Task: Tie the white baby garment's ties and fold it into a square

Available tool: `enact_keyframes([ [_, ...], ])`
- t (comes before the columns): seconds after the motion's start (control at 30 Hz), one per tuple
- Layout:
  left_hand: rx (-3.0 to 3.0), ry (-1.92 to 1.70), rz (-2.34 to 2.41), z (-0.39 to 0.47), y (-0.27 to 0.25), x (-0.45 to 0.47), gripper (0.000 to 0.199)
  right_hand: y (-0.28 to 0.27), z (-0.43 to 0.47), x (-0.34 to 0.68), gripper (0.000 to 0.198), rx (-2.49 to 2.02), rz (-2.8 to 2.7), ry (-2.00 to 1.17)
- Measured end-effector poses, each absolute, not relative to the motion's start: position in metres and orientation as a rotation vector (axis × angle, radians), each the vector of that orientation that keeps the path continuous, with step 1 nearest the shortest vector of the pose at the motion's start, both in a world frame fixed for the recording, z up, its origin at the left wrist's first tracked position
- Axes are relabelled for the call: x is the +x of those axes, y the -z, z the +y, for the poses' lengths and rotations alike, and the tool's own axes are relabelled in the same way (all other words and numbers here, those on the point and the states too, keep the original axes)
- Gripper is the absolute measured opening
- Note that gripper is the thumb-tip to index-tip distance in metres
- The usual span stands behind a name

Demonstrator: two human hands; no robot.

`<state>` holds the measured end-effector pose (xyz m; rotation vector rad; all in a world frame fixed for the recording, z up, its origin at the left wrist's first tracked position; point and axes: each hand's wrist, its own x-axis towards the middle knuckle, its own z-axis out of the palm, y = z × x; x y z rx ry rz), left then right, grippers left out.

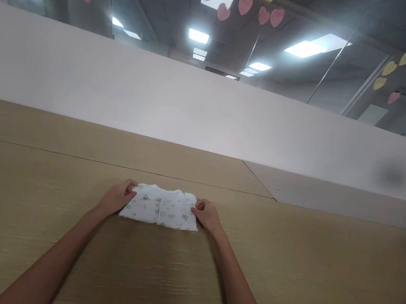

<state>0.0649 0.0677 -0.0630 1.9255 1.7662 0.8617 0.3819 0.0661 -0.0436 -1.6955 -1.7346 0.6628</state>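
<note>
A small white baby shirt (170,211) with little grey and green prints lies folded on the wooden tabletop (157,275). Its neckline faces the far side, and a front seam runs down the middle. My left hand (116,199) pinches the left edge near the upper corner, thumb on top of the cloth. On the opposite edge my right hand (208,215) pinches the fabric the same way. The fingertips under the cloth are hidden.
Behind the table stands a low white wall (158,91) topped by glass panels with heart-shaped paper notes (245,4). Thin seams cross the tabletop's far part. A grey surface (332,196) lies at the far right.
</note>
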Motion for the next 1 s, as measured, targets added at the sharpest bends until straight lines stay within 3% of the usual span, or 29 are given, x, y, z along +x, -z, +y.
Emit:
enact_keyframes([
  [0.43, 1.790, -0.920, 1.821, 0.0672, 0.0626, 0.0675, 0.044, 0.0424, 0.0667, 0.3819, 0.005, -1.698, -1.789, -0.603],
  [1.0, 1.746, -0.882, 1.916, 0.0703, 0.0659, 0.0676, 0.038, 0.0392, 0.0655, 0.3798, 0.005, -1.703, -1.815, -0.586],
])
